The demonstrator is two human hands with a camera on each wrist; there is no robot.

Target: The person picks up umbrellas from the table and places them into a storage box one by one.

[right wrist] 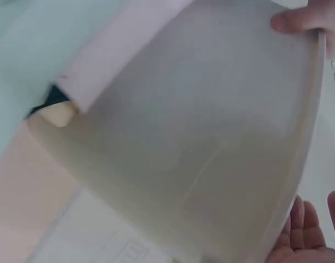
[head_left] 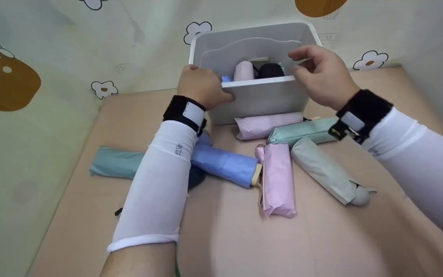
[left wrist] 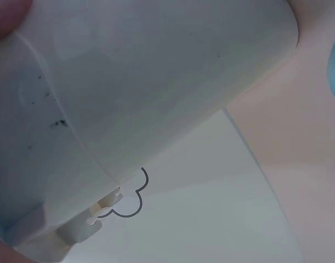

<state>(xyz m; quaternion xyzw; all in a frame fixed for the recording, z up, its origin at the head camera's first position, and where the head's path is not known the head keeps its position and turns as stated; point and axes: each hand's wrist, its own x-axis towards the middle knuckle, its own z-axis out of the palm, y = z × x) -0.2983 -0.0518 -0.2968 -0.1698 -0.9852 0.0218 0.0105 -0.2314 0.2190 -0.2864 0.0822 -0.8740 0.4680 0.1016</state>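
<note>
Grey bin stands nr far edge of surface, pink roll & black item inside. L hand grips bin's near L corner, thumb on outer face. R hand at bin's R rim, thumb & fingers parted, sl. bent; rim contact: can't tell. Folded stock: lilac umbrella by bin base, mint umbrella adj., pink umbrella approx. mid-surface, teal umbrella twd L edge.
</note>
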